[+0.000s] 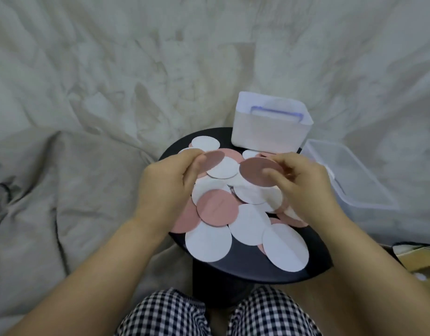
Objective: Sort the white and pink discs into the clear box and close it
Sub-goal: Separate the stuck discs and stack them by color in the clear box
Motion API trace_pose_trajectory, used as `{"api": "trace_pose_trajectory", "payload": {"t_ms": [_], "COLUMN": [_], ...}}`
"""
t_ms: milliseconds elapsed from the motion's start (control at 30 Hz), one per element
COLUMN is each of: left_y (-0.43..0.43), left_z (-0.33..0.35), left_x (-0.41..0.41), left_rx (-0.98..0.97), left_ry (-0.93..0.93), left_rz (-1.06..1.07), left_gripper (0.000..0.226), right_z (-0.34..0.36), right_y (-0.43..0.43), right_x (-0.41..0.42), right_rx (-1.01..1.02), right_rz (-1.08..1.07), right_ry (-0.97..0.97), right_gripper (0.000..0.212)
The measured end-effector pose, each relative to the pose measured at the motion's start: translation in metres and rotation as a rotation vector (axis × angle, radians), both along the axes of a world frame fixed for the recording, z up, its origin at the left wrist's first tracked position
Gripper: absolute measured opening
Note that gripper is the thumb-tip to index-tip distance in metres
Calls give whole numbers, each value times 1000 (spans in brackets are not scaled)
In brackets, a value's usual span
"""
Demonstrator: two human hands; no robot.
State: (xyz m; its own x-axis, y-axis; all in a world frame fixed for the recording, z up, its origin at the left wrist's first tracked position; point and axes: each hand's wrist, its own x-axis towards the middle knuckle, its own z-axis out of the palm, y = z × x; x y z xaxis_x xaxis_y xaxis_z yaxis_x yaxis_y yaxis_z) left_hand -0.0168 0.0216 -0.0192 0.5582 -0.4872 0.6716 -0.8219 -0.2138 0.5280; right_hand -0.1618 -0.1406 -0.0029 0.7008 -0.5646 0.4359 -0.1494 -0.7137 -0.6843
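Several white and pink discs lie heaped on a round black table (245,265); a big white disc (285,247) sits near its front edge, a pink one (217,207) in the middle. My left hand (165,183) pinches a pink disc (214,157) above the pile. My right hand (306,185) holds a larger-looking pink disc (255,172) tilted over the heap. The clear box (269,122) stands upright at the table's far edge, with white discs inside behind a blue-rimmed wall. Its clear lid (347,175) lies to the right, off the table.
Crumpled pale bedding (100,81) surrounds the table on the left and behind. My checked trousers (175,314) are at the bottom. A cardboard-coloured object (420,260) lies at the lower right edge.
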Motion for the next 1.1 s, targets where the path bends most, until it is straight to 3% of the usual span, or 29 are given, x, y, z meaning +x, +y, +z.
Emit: {"api": "trace_pose_trajectory", "payload": {"t_ms": [133,300,400,567,700,867,1000,1100], "left_y": [3,11,18,41,59,66,66,63], "left_z": [7,6,6,-2,-6,-12,-13,-14], "left_x": [-18,-49,-57,-34,-18,-19,-21,-22], "left_rx": [-135,-232,-229,-323,-387,-395,-389,-387], "left_ry": [503,898,923,849,838,868,870,865], "left_rz": [-60,-221,-284,-109,-38,-32,-28,-21], "left_gripper": [20,23,11,8,9,10,10,11], "right_z": [11,10,5,-4,-17,-26,-27,-24], "right_y": [19,45,52,53,47,51,51,51], "right_x": [-10,-5,0,-6,3,24,25,20], "right_rx": [486,564,457,61,-104,-219,-162,-51], "right_rz": [65,96,67,54,69,3,-11,-41], "right_ry": [-77,-107,-92,79,381,615,587,388], "right_gripper": [13,15,19,17,42,64,65,33]}}
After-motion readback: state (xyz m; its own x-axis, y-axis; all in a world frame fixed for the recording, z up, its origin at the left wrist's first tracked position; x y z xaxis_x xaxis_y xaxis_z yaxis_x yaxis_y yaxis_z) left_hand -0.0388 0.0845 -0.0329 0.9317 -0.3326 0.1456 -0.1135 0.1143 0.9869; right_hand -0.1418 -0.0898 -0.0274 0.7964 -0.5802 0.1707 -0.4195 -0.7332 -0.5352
